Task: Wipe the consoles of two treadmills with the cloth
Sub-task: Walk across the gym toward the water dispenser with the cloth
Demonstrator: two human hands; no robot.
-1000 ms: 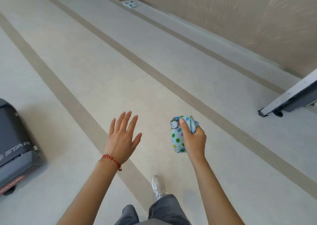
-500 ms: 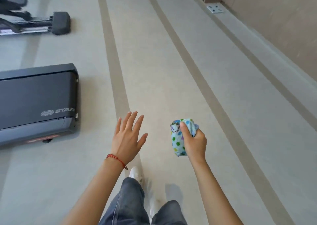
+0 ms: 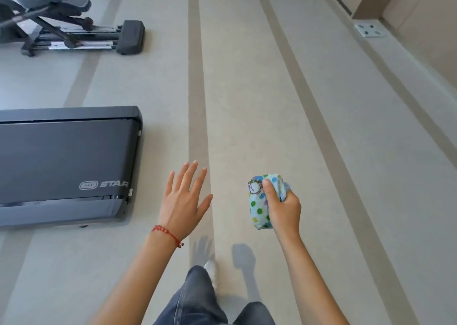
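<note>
We're looking down at our own two arms over a pale floor [image 3: 259, 102] with darker stripes running away from us.

Right hand [image 3: 284, 207]: fingers clenched around the cloth [image 3: 258, 206], thumb pressed over its top. The cloth is bunched into a compact wad, light blue with coloured dots and a small cartoon patch near the thumb. It sits in the air in front of us, well apart from any machine and touching nothing but the hand.

Left hand [image 3: 184, 198]: released, fingers straight and slightly spread, palm down, holding nothing. A red bead bracelet [image 3: 167, 233] sits on that wrist. The hand hangs just right of the treadmill [image 3: 64, 161], not touching it.

The treadmill is at left: only the rear end of its dark deck and belt shows, with a "STAR" logo near the back edge. Its console is out of view. Farther off at top left stands another dark exercise machine [image 3: 74, 27] with rails and pedals; a second one like it is cut off by the top edge.

Bottom centre: our dark jeans [image 3: 195, 300] and one white shoe [image 3: 212, 271] on the floor, hand shadows just beside it. Top right: a beige wall [image 3: 432, 27] and a small white floor socket plate [image 3: 370, 30] near its base.
</note>
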